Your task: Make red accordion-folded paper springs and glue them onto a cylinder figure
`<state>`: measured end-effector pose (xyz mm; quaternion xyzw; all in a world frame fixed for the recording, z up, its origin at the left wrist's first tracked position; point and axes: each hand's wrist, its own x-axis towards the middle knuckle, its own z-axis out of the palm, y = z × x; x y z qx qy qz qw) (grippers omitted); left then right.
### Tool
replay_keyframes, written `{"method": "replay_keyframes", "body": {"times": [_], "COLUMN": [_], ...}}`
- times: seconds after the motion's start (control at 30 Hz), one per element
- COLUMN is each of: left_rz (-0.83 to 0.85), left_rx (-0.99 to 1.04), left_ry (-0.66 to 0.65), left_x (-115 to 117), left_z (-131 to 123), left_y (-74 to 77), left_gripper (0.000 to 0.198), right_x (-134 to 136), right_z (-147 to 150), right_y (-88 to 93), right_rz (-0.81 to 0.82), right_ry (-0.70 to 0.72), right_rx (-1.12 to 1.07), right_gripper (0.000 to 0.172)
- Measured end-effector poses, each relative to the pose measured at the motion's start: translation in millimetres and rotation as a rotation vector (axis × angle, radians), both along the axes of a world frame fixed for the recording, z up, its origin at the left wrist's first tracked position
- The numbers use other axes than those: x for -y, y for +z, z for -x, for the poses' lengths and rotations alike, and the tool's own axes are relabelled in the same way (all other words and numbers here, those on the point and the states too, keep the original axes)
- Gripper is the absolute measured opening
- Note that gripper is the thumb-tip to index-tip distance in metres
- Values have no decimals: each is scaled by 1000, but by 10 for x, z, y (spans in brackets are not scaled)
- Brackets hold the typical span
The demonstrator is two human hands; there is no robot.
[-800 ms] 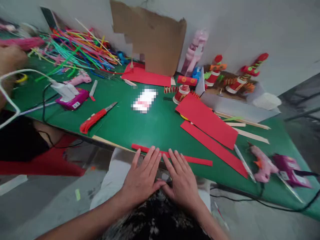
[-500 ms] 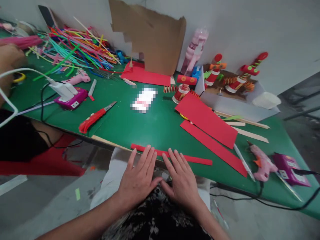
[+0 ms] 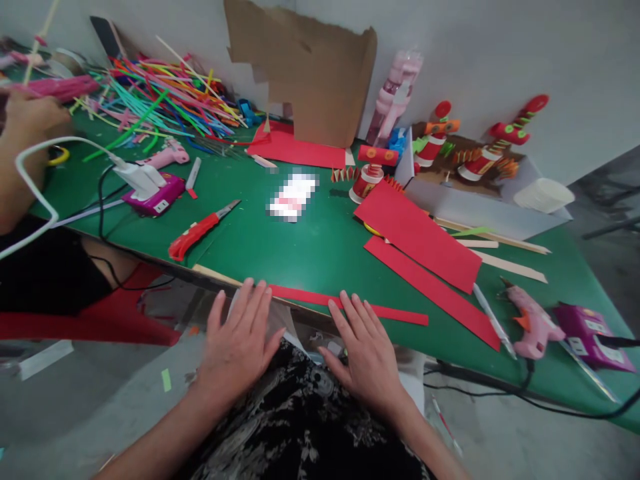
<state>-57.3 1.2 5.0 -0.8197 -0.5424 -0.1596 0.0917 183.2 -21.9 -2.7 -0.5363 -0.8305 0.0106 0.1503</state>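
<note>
A narrow red paper strip [image 3: 305, 295] lies along the front edge of the green table [image 3: 260, 247]. My left hand [image 3: 237, 333] is flat, fingers stretched out, its fingertips at the strip's left end. Further right, my right hand [image 3: 363, 343] rests with its fingertips on the strip, fingers extended and thumb apart. Neither hand grips anything. Beyond the right hand lie a wider red strip [image 3: 430, 290] and a large red paper piece [image 3: 420, 237], one beside the other. A red utility knife [image 3: 200, 233] with its blade out lies to the left.
At right are a pink glue gun [image 3: 535, 320] and a purple power block [image 3: 593, 337] with a black cable. A white box [image 3: 480, 210] holds paper figures. At left, a co-worker's hand [image 3: 37, 123] is near colourful pipe cleaners [image 3: 170, 93] and another purple block [image 3: 155, 195].
My left hand has slid left along the strip to its left end, while my right hand has stayed nearly in place. The co-worker's hand now holds up a thin stick.
</note>
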Motion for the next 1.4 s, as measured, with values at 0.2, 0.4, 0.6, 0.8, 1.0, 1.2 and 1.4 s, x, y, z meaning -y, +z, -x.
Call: {"method": "replay_keyframes", "body": {"times": [0.2,0.4,0.6,0.8,1.0,1.2,1.4], "left_rz": [-54,-55,187,238,249,255,252], "left_rx": [76,245,398,447,466,414,381], "left_ry": [-104,-239,-23,16,-21,-31,-38], "left_x": [-26,-106,-512,-552,-594,-634,-633], "left_z": [-189,-218,218,68,89,66,10], "left_y": [100,129,211,201,205,181,183], "left_gripper": [63,36,24,23,18,24,29], "right_x": [8,12,10,12,10,8,2], "right_z": [7,-4,12,9,4,6,4], "right_y": [12,22,24,35,45,36,31], "right_rz": [-24,-21,-6,4,14,5,-8], "right_ry": [4,4,-5,-1,-3,-3,1], "right_rx": [-7,-12,-3,-5,2,11,24], "right_gripper": [71,75,70,70,70,68,67]}}
